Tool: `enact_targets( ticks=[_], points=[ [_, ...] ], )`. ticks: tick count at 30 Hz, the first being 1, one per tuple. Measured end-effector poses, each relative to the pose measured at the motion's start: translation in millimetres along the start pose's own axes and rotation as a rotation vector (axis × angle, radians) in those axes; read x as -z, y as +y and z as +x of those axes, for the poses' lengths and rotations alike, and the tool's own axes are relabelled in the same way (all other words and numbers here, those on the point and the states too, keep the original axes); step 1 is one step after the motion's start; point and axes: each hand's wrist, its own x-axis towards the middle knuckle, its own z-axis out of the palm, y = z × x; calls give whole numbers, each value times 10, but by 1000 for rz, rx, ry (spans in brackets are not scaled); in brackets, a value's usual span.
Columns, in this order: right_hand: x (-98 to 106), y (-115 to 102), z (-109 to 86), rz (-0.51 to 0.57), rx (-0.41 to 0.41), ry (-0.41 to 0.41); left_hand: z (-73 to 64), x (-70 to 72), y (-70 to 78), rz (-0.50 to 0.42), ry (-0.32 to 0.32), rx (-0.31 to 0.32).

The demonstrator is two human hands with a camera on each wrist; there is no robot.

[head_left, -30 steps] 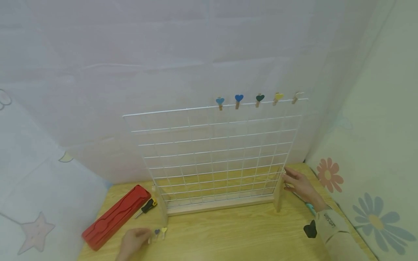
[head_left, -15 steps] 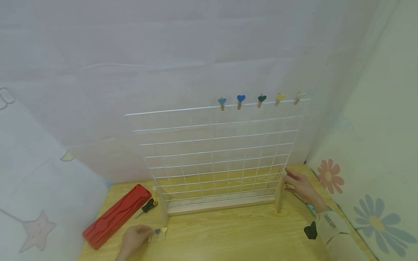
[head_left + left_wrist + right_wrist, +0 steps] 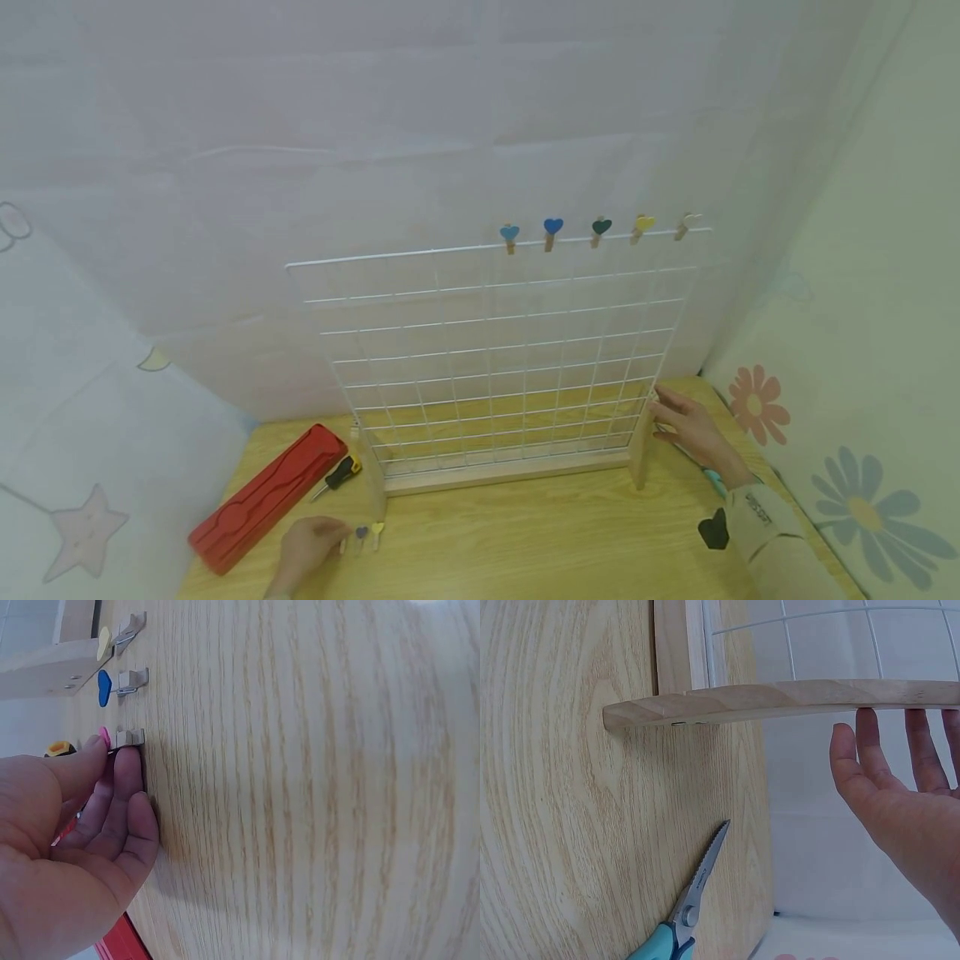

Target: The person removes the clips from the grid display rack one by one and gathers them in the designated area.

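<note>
My left hand (image 3: 306,548) is low at the left, its thumb and fingers pinching a small wooden clothespin (image 3: 130,737) with a pink heart on the table. Beside it lie a clothespin with a dark blue heart (image 3: 103,688) and another with a yellow heart (image 3: 103,643). My right hand (image 3: 693,429) is at the stand's right wooden upright (image 3: 750,699); its extended fingertips touch the outer face in the right wrist view. Between the uprights rises a white wire grid (image 3: 487,318). Several heart clothespins, including a green one (image 3: 601,227), sit along its top wire.
A red tray (image 3: 266,500) and a black-and-yellow screwdriver (image 3: 342,472) lie left of the stand. Teal-handled scissors (image 3: 686,911) lie on the table below my right hand. A black heart-like piece (image 3: 713,529) is near the right sleeve. Walls stand behind and beside the table (image 3: 510,542).
The head view has shifted very slightly. Both hands keep nearly the same places, the left at the pink clothespin and the right at the upright.
</note>
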Motion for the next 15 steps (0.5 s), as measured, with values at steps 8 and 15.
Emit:
enact_targets(
  ticks=[8, 15],
  points=[
    [-10, -41, -23, 15, -5, -9, 23, -31, -14, -40, -20, 11],
    [-7, -40, -24, 16, -2, -7, -7, -36, 31, -54, -21, 20]
  ],
)
